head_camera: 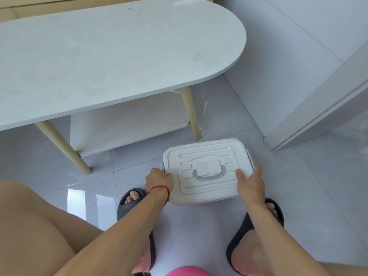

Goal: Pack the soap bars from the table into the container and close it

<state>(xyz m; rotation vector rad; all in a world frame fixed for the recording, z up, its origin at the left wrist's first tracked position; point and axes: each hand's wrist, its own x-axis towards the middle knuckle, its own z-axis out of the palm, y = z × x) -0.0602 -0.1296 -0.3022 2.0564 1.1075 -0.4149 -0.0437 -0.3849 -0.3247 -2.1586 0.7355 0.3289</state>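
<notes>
Pale glossy tiled floor [199,246], white wall and a door edge to the right: that is the setting I log first. Next, the white oval table [103,56] on tapered wooden legs; I see no soap bars on the visible top, though its far-left end is cut off. Then the white plastic container [207,172], sitting on the floor just beyond my feet, lid on, grey folding handle [209,174] lying flat in its recess. I judge it rigid, smooth and somewhat slippery, light even if loaded; best taken by the two short sides or the handle. Left hand [159,181], red cord at the wrist, has its fingers curled round the left edge by a side latch. Right hand [250,183] lies over the right near corner, thumb on the lid, fingers bent down the side. Contents are hidden; whether the latches are fastened I cannot tell. Dark slippers [129,200] flank the box.
</notes>
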